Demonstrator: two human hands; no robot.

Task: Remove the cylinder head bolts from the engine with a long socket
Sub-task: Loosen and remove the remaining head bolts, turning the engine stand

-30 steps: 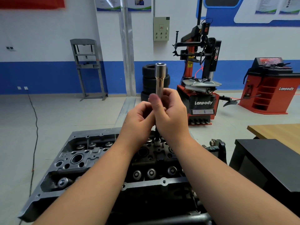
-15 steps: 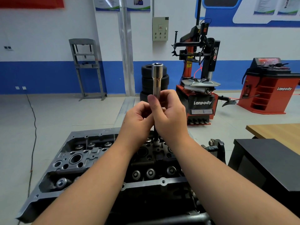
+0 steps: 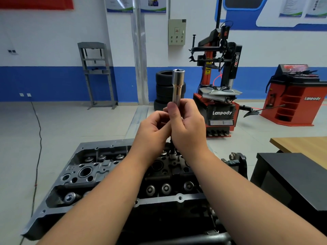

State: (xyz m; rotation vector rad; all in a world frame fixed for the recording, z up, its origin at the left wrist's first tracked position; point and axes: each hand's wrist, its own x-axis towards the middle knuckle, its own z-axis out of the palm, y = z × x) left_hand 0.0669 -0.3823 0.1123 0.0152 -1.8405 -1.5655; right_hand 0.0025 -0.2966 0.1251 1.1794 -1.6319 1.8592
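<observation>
Both hands (image 3: 174, 128) grip a polished cylindrical long socket (image 3: 177, 85) upright, perhaps above the engine (image 3: 85, 174).

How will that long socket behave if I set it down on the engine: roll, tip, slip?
The long socket looks like polished metal, so probably rigid, heavy for its size and slick. It is round and narrow, so on its side it would likely roll, on end likely tip. The right hand grips its lower part; the left hand is curled alongside.

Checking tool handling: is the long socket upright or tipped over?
Upright. The socket stands vertical above both hands, open end up, its lower part pinched by the right hand, with the left hand beside it.
</observation>
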